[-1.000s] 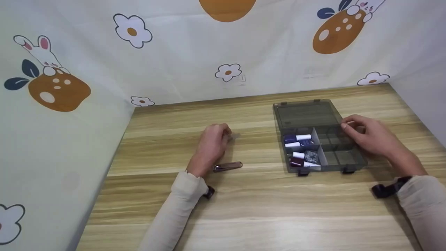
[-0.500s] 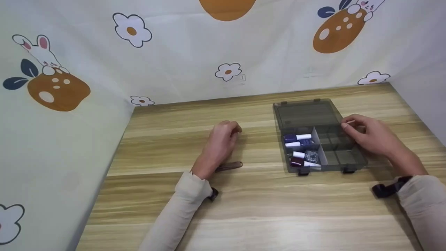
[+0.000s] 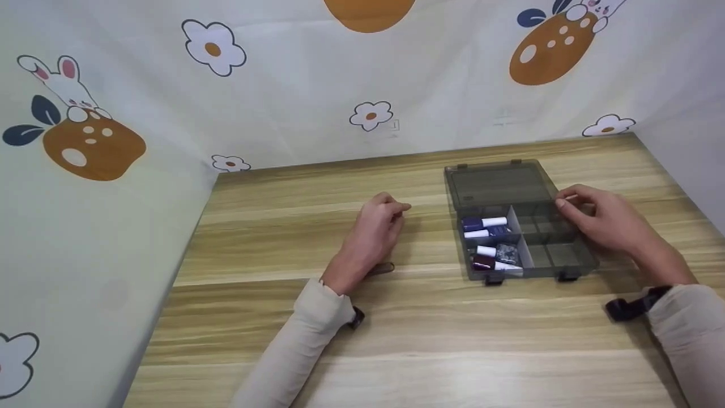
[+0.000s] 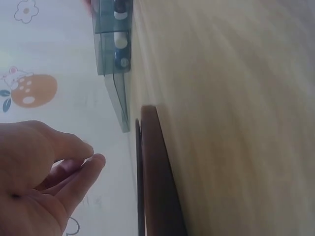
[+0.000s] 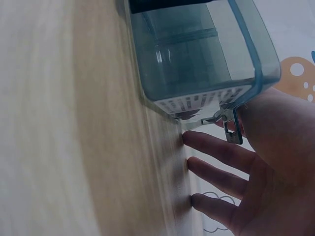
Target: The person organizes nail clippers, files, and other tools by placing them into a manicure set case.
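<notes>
A grey translucent compartment box lies on the table with its lid folded back. Several nail polish bottles with white caps lie in its left compartments. My right hand pinches the box's right edge near the hinge side, its other fingers stretched down toward the tabletop. Left of the box, my left hand hovers with loosely bent fingers, the index pointing right and nothing visible in them. Beneath it lies a brown nail clipper, partly hidden by the wrist and large in the left wrist view.
The wood-grain table meets a printed cloth wall at the back and sides. In the right wrist view, a small metal-looking piece shows at the box corner beside the hand. Black straps with cameras sit at the wrists.
My left hand has moved right and slightly away from me, over the nail clipper toward the box, covering most of the clipper. My right hand and the box have stayed put.
</notes>
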Demonstrator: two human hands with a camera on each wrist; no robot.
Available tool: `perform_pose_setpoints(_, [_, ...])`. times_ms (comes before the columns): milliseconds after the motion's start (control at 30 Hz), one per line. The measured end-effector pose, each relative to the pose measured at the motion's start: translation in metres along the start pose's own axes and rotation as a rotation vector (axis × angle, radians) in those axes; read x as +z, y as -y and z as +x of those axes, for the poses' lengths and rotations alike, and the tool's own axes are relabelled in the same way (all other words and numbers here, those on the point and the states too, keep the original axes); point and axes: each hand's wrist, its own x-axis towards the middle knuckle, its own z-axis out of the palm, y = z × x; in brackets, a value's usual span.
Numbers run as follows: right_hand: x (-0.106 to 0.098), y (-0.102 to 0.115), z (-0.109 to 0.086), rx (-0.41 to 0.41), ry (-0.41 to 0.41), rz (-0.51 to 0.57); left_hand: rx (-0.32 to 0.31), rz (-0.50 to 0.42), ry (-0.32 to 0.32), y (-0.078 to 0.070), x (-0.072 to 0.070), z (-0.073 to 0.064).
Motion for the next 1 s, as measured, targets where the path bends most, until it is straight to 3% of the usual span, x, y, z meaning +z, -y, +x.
perform_pose_setpoints(667, [0.001, -0.001, -0.001, -0.019, -0.031, -0.019, 0.112, -0.048, 0.053, -0.026, 0.024, 0.010])
perform_pose_setpoints(1000, [0.000, 0.001, -0.002, 0.000, -0.023, -0.015, 0.108, -0.095, 0.079, -0.042, 0.028, 0.016])
